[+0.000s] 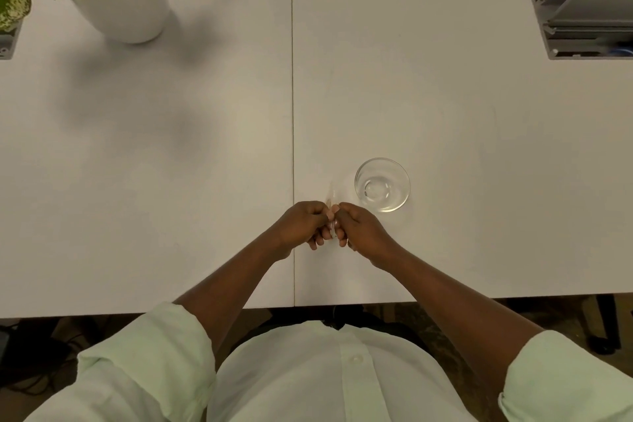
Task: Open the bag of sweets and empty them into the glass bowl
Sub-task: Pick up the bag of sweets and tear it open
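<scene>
A small clear bag of sweets is pinched between both hands just above the white table, seen edge-on and mostly hidden by the fingers. My left hand grips its left side and my right hand grips its right side, knuckles almost touching. The glass bowl stands empty on the table just beyond and to the right of my right hand, a few centimetres from it.
A potted plant in a white pot stands at the far left. An open grey cable box is set into the table at the far right. A seam runs down the middle of the white table.
</scene>
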`<state>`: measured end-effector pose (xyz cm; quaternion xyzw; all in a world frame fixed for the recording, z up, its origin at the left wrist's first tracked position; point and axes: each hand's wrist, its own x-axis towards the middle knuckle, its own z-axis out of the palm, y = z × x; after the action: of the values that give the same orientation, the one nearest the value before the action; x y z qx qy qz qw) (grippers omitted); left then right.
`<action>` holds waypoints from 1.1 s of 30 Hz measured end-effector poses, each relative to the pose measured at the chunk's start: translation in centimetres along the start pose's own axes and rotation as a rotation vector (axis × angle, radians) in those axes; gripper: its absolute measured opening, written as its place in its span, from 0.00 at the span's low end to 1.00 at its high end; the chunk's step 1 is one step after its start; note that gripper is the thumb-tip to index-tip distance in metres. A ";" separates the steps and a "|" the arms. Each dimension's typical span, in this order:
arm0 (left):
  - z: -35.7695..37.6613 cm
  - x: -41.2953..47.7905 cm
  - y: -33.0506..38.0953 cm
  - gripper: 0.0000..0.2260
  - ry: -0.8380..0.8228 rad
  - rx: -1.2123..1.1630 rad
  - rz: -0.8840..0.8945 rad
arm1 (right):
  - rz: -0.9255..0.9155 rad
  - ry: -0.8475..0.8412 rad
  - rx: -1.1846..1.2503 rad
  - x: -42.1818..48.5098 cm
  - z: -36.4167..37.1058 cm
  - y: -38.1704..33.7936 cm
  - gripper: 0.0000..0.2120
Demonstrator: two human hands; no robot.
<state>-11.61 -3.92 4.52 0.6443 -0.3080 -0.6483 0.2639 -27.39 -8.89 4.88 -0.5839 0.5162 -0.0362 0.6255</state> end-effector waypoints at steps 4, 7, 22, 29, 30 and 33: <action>1.0 0.1 -0.1 0.13 0.059 -0.264 -0.042 | 0.052 0.052 0.182 0.6 0.7 -0.2 0.17; 1.7 0.0 0.0 0.13 0.118 -0.301 -0.041 | 0.075 0.095 0.238 0.8 1.2 -0.2 0.16; 1.3 0.0 0.2 0.12 0.070 -0.220 -0.019 | 0.129 -0.022 0.232 1.1 0.1 -0.4 0.17; 2.3 0.3 0.4 0.13 0.178 -0.302 -0.049 | 0.129 0.079 0.291 1.0 0.8 -0.7 0.13; 2.4 0.3 0.4 0.13 0.197 -0.301 -0.052 | 0.138 0.087 0.300 1.0 0.9 -0.7 0.13; 3.0 0.2 0.7 0.12 0.246 -0.298 -0.055 | 0.160 0.094 0.320 1.1 0.8 -0.8 0.14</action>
<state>-14.63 -4.32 4.84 0.6808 -0.1563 -0.6100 0.3742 -25.83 -9.29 4.69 -0.4316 0.5775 -0.0951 0.6864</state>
